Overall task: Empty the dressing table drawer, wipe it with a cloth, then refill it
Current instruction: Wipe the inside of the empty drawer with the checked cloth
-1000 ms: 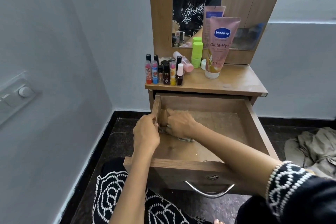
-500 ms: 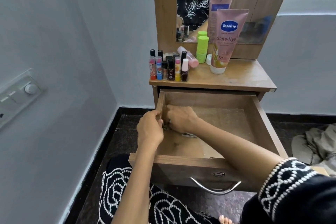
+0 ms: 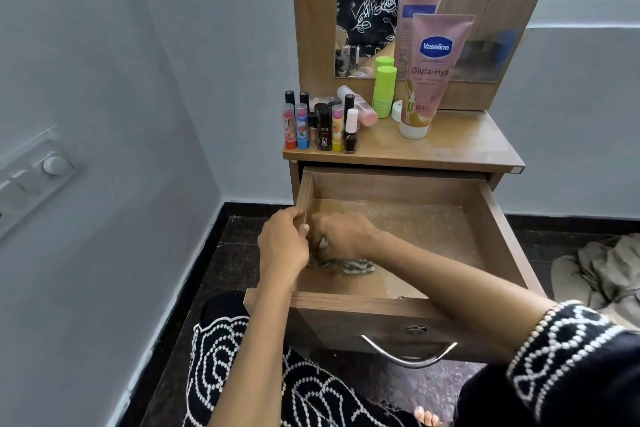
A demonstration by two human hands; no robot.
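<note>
Drawer (image 3: 491, 236) is pulled fully out; its left wall is pinched by the left hand (image 3: 282, 246). Inside, by that wall, a cloth (image 3: 358, 266) is pressed down by the right hand (image 3: 341, 234), fingers curled over it. Cosmetics (image 3: 320, 125) are stood on the tabletop (image 3: 460, 146) beyond.

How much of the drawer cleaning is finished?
Emptying looks done: the bottles and lotion tube stand on the tabletop. Wiping is under way: the right hand presses a cloth inside the drawer while the left hand grips its side. Refilling is left.
</note>
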